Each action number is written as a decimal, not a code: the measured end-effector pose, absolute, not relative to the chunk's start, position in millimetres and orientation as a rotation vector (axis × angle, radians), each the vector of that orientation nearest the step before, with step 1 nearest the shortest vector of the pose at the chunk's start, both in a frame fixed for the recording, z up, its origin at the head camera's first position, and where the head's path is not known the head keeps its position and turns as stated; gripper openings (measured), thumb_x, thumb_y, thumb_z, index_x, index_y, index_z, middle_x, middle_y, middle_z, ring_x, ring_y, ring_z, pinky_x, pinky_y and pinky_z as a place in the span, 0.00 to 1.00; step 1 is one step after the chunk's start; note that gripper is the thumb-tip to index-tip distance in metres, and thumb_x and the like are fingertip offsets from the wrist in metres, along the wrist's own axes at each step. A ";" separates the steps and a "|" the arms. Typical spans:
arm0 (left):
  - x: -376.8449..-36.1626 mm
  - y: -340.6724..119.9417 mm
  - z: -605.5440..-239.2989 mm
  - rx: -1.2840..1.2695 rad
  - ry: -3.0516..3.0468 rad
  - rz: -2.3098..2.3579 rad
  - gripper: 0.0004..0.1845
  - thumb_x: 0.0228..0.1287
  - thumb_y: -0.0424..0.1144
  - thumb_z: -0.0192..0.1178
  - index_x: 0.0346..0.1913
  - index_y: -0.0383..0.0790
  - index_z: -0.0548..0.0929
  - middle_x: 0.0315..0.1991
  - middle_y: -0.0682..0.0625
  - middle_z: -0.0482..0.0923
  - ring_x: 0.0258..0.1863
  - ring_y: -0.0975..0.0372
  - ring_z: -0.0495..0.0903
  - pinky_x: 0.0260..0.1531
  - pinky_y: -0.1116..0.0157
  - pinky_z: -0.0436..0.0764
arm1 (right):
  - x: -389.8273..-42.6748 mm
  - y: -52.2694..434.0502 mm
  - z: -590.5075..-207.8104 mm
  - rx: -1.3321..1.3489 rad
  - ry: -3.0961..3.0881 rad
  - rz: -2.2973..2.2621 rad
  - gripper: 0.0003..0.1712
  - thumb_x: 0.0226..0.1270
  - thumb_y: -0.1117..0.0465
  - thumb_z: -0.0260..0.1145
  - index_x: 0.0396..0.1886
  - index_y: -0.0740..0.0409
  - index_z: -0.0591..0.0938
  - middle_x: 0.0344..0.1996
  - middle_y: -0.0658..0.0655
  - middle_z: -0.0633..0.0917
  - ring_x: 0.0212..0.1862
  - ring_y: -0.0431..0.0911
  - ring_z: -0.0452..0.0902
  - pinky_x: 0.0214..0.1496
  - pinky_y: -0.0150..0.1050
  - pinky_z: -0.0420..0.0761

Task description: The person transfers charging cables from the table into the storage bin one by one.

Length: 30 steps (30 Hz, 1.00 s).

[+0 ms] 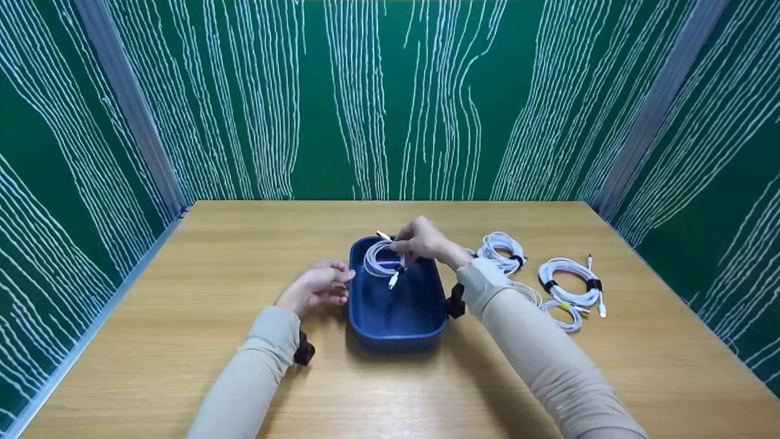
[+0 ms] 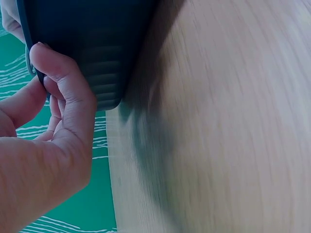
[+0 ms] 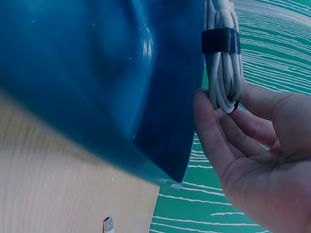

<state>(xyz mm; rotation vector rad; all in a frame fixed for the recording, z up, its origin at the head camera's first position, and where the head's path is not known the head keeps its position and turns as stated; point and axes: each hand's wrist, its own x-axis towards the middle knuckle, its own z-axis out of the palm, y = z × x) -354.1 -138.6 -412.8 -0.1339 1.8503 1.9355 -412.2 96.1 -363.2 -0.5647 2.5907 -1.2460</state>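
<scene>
A deep blue plastic bin [image 1: 396, 337] with rounded corners stands on the wooden table in front of me. My right hand [image 1: 423, 239] pinches a coiled white cable [image 1: 373, 262] between thumb and fingers, over the far part of the bin. Black straps [image 3: 221, 41] bind the coil, and its two plug ends stick out, one up at the back and one down at the front. At the bin's left rim, my left hand [image 1: 317, 283] holds the edge with curled fingers; the left wrist view has a fingertip [image 2: 43, 56] right on the rim.
Right of the bin lie more coiled cables: a white one [image 1: 487, 247] with a black strap, a larger one [image 1: 573, 300] with two straps, and a small one [image 1: 571, 326] with a yellow tie. Another coil [image 1: 529, 291] is partly hidden by my right sleeve. Green walls enclose the table.
</scene>
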 end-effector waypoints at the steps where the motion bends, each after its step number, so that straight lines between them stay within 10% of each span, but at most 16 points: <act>1: -354.1 -138.5 -413.1 -0.134 1.847 1.937 0.06 0.68 0.32 0.56 0.38 0.43 0.68 0.27 0.51 0.68 0.21 0.60 0.69 0.22 0.70 0.76 | -411.7 95.6 -363.2 -0.564 2.596 -1.231 0.11 0.65 0.64 0.66 0.39 0.71 0.85 0.33 0.70 0.87 0.20 0.40 0.82 0.36 0.46 0.87; 9: -354.5 -138.1 -412.2 -0.131 1.842 1.925 0.07 0.70 0.32 0.53 0.35 0.44 0.66 0.24 0.52 0.67 0.20 0.62 0.70 0.21 0.71 0.76 | -410.9 107.7 -355.3 -0.610 2.763 -1.154 0.12 0.67 0.67 0.62 0.41 0.74 0.83 0.36 0.73 0.86 0.29 0.52 0.86 0.35 0.42 0.87; 21: -355.9 -138.8 -412.4 -0.143 1.845 1.930 0.07 0.70 0.32 0.53 0.35 0.44 0.67 0.25 0.51 0.67 0.19 0.62 0.70 0.19 0.71 0.76 | -424.8 177.6 -367.2 -0.535 3.025 -1.214 0.07 0.63 0.71 0.60 0.31 0.71 0.84 0.27 0.69 0.86 0.18 0.37 0.76 0.20 0.25 0.75; 30: -356.5 -138.5 -413.7 -0.154 1.855 1.929 0.07 0.69 0.32 0.55 0.36 0.43 0.68 0.25 0.51 0.69 0.20 0.62 0.70 0.20 0.71 0.76 | -428.6 218.1 -394.8 -0.470 3.084 -0.858 0.14 0.63 0.70 0.59 0.46 0.73 0.81 0.44 0.72 0.84 0.47 0.61 0.81 0.53 0.54 0.80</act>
